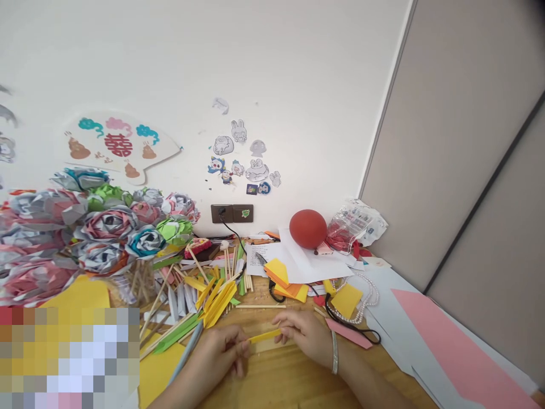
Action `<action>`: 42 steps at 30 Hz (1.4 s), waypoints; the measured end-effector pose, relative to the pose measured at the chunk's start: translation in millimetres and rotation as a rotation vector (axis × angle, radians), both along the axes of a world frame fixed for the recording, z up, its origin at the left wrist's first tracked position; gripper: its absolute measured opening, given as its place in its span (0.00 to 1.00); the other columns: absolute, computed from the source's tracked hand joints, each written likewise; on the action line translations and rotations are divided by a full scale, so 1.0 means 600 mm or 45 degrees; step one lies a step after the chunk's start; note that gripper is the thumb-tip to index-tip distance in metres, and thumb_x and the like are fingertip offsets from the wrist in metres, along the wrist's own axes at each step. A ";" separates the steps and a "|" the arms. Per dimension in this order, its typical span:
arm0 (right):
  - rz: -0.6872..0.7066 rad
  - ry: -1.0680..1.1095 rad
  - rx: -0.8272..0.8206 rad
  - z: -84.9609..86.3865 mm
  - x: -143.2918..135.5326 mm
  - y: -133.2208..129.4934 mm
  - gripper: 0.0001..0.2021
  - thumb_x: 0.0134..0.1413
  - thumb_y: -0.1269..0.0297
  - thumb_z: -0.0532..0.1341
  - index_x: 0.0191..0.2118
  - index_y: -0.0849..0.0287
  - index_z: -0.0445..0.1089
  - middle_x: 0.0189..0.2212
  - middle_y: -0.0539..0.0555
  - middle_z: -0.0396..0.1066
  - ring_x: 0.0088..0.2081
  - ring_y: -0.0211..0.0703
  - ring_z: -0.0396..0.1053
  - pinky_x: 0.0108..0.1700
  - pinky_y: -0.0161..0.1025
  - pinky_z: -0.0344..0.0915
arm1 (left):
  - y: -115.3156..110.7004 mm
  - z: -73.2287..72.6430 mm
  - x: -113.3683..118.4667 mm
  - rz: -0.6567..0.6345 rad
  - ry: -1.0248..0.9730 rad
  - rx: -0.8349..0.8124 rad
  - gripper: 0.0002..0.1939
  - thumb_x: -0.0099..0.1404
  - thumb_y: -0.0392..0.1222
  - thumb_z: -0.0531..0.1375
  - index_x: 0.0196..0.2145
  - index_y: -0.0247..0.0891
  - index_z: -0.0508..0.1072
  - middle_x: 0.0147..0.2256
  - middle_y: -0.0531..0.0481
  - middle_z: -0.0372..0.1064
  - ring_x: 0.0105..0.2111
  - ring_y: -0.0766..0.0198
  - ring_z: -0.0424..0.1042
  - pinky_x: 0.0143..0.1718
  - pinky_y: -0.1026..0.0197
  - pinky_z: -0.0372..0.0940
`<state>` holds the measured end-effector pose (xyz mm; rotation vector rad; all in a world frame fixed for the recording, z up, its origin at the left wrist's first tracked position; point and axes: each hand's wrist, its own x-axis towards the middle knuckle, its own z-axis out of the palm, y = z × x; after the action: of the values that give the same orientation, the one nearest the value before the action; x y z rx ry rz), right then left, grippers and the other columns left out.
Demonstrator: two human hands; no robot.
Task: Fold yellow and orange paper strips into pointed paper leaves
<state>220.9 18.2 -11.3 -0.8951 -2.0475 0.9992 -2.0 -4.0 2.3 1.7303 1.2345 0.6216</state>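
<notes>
A narrow folded strip of yellow paper [264,336] stretches between my two hands, just above the wooden table. My left hand [225,349] pinches its left end between thumb and fingers. At the other end, the fingertips of my right hand [304,335] are closed on the strip, with a silvery bracelet on that wrist. Several similar folded yellow paper pieces [218,301] lie in a pile beyond my left hand. Behind the strip, a thin wooden stick [260,307] rests on the table.
Paper flowers [106,224] crowd the left side. Wooden sticks and green paper strips [179,334] lie beside my left forearm. A red balloon [308,229] sits on white sheets [315,267] at the back. Pink paper [460,346], a black cord [357,325] and a pearl string [374,289] lie rightward.
</notes>
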 end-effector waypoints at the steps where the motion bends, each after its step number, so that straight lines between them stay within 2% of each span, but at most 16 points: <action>1: 0.011 0.003 -0.001 -0.002 0.001 0.002 0.12 0.59 0.64 0.52 0.46 0.58 0.66 0.28 0.52 0.75 0.31 0.42 0.74 0.38 0.39 0.68 | -0.001 0.004 -0.001 0.014 0.045 0.057 0.18 0.60 0.55 0.50 0.23 0.40 0.65 0.18 0.54 0.70 0.19 0.64 0.69 0.22 0.66 0.60; 3: -0.008 -0.017 0.061 -0.004 0.005 0.007 0.14 0.59 0.64 0.53 0.50 0.58 0.64 0.30 0.52 0.75 0.35 0.43 0.74 0.41 0.40 0.67 | 0.000 0.014 -0.010 0.093 0.184 0.224 0.17 0.62 0.50 0.48 0.21 0.40 0.64 0.18 0.54 0.69 0.20 0.64 0.69 0.24 0.66 0.60; 5: -0.115 -0.087 0.211 -0.001 0.013 0.015 0.15 0.59 0.64 0.53 0.51 0.57 0.64 0.37 0.54 0.75 0.40 0.45 0.72 0.46 0.43 0.65 | 0.006 0.023 -0.027 0.257 0.358 0.434 0.16 0.62 0.47 0.46 0.22 0.40 0.66 0.19 0.53 0.70 0.22 0.63 0.70 0.26 0.65 0.61; 6: -0.197 -0.143 0.303 0.001 0.018 0.019 0.15 0.58 0.65 0.54 0.51 0.57 0.64 0.41 0.56 0.73 0.44 0.47 0.70 0.48 0.45 0.64 | 0.012 0.027 -0.038 0.331 0.441 0.527 0.16 0.62 0.46 0.46 0.25 0.40 0.68 0.22 0.52 0.72 0.23 0.61 0.71 0.27 0.64 0.62; 8: -0.365 -0.291 0.457 0.006 0.027 0.029 0.15 0.55 0.70 0.55 0.49 0.59 0.66 0.47 0.58 0.69 0.49 0.49 0.65 0.52 0.48 0.60 | 0.023 0.032 -0.059 0.581 0.622 0.729 0.15 0.62 0.44 0.47 0.34 0.39 0.71 0.32 0.47 0.75 0.31 0.58 0.74 0.32 0.63 0.64; 11: -0.525 -0.546 0.554 0.008 0.037 0.041 0.19 0.49 0.76 0.57 0.49 0.60 0.67 0.51 0.58 0.66 0.52 0.52 0.60 0.55 0.51 0.56 | 0.032 0.029 -0.075 0.743 1.021 0.848 0.21 0.64 0.41 0.45 0.50 0.33 0.66 0.38 0.39 0.75 0.29 0.54 0.75 0.24 0.61 0.63; 14: -0.562 -0.680 0.556 0.003 0.037 0.047 0.21 0.47 0.77 0.58 0.50 0.61 0.66 0.53 0.58 0.64 0.52 0.53 0.59 0.56 0.51 0.56 | 0.030 0.017 -0.068 0.685 1.254 0.868 0.23 0.66 0.43 0.45 0.56 0.31 0.61 0.32 0.39 0.75 0.23 0.52 0.73 0.18 0.61 0.59; 17: -0.572 -0.684 0.568 0.002 0.031 0.048 0.22 0.49 0.77 0.58 0.52 0.62 0.65 0.54 0.57 0.64 0.53 0.51 0.58 0.57 0.49 0.55 | 0.022 0.005 -0.053 0.566 1.254 0.881 0.21 0.67 0.43 0.45 0.55 0.35 0.63 0.28 0.43 0.75 0.25 0.54 0.74 0.21 0.62 0.60; 23: -0.587 -0.696 0.634 -0.005 0.002 0.048 0.22 0.51 0.74 0.57 0.54 0.62 0.62 0.54 0.56 0.63 0.54 0.50 0.57 0.58 0.46 0.53 | 0.010 -0.006 -0.035 0.212 1.146 0.843 0.15 0.67 0.36 0.44 0.40 0.39 0.71 0.30 0.46 0.75 0.29 0.57 0.74 0.28 0.62 0.63; 26: -0.529 -0.815 0.695 -0.012 -0.014 0.060 0.25 0.51 0.70 0.59 0.56 0.62 0.60 0.58 0.57 0.58 0.56 0.52 0.54 0.58 0.47 0.50 | 0.002 -0.003 -0.024 0.039 1.154 0.823 0.15 0.63 0.30 0.45 0.33 0.38 0.71 0.30 0.48 0.74 0.30 0.59 0.73 0.31 0.61 0.64; 28: -0.590 -0.943 0.686 -0.011 -0.023 0.077 0.25 0.52 0.69 0.59 0.57 0.63 0.60 0.59 0.59 0.57 0.57 0.53 0.53 0.57 0.47 0.50 | -0.003 0.003 -0.016 -0.039 1.152 0.846 0.15 0.62 0.28 0.47 0.30 0.38 0.71 0.31 0.47 0.73 0.32 0.58 0.72 0.33 0.59 0.65; 29: -0.645 -1.006 0.660 -0.008 -0.027 0.086 0.23 0.53 0.70 0.58 0.56 0.63 0.60 0.57 0.59 0.60 0.56 0.53 0.54 0.56 0.47 0.51 | -0.006 0.006 -0.013 -0.057 1.147 0.863 0.14 0.61 0.28 0.48 0.30 0.38 0.71 0.33 0.47 0.73 0.33 0.58 0.72 0.34 0.58 0.65; 32: -0.697 -1.059 0.642 0.004 -0.033 0.111 0.16 0.54 0.75 0.54 0.49 0.64 0.67 0.43 0.60 0.71 0.48 0.52 0.61 0.49 0.45 0.55 | -0.009 0.014 -0.008 -0.049 1.139 0.903 0.13 0.62 0.28 0.49 0.31 0.38 0.72 0.36 0.45 0.72 0.36 0.56 0.71 0.37 0.55 0.65; 34: -0.705 -1.071 0.648 0.010 -0.033 0.121 0.13 0.55 0.78 0.53 0.41 0.63 0.71 0.36 0.59 0.73 0.43 0.51 0.63 0.45 0.43 0.55 | -0.008 0.015 -0.009 -0.026 1.151 0.895 0.14 0.62 0.27 0.49 0.31 0.38 0.72 0.36 0.45 0.71 0.37 0.56 0.70 0.38 0.54 0.65; 37: -0.736 -1.075 0.655 0.012 -0.029 0.124 0.11 0.54 0.78 0.54 0.35 0.61 0.73 0.33 0.58 0.73 0.40 0.50 0.63 0.43 0.42 0.54 | -0.006 0.013 -0.011 -0.012 1.158 0.873 0.14 0.62 0.27 0.49 0.31 0.38 0.72 0.36 0.45 0.71 0.38 0.55 0.70 0.38 0.53 0.65; 42: -0.798 -1.034 0.660 0.004 -0.027 0.123 0.12 0.54 0.79 0.54 0.34 0.59 0.73 0.32 0.55 0.73 0.38 0.48 0.63 0.41 0.41 0.53 | -0.007 0.013 -0.010 -0.004 1.152 0.860 0.14 0.63 0.28 0.49 0.30 0.38 0.72 0.36 0.45 0.71 0.37 0.56 0.70 0.38 0.54 0.64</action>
<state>204.6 92.3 -8.8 -1.6545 -2.2108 -0.2919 -7.9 -8.2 10.3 2.7497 1.7365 0.2336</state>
